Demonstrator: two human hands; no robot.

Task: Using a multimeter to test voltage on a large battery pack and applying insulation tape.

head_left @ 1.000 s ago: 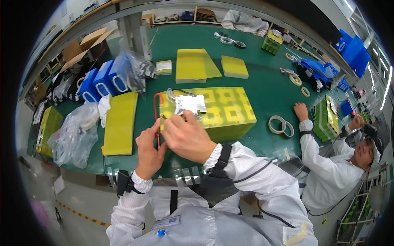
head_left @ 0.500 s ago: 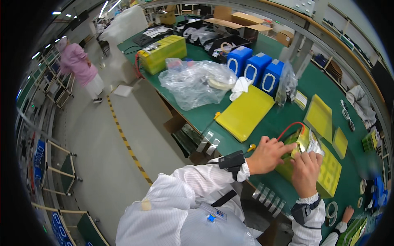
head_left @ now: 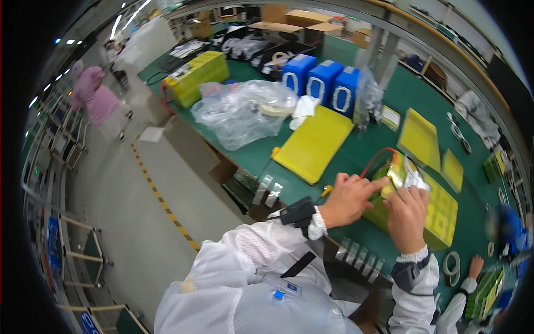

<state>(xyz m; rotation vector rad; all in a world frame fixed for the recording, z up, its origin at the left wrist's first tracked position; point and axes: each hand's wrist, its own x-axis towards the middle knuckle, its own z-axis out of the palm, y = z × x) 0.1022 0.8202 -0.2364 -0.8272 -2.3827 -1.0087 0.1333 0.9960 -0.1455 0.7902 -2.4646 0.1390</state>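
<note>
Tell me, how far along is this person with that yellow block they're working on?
Hard to say exactly. Done, by the look of it: a red wire already runs to the yellow block on the green table. In hand: the left hand presses its near end while the right hand holds a shiny film strip against its top. Left: that strip is not yet lying flat.

Glossy yellow pack (head_left: 439, 214), crinkly clear plastic bag (head_left: 245, 114), matt green tabletop (head_left: 361, 156), smooth blue plastic boxes (head_left: 320, 83)
</note>
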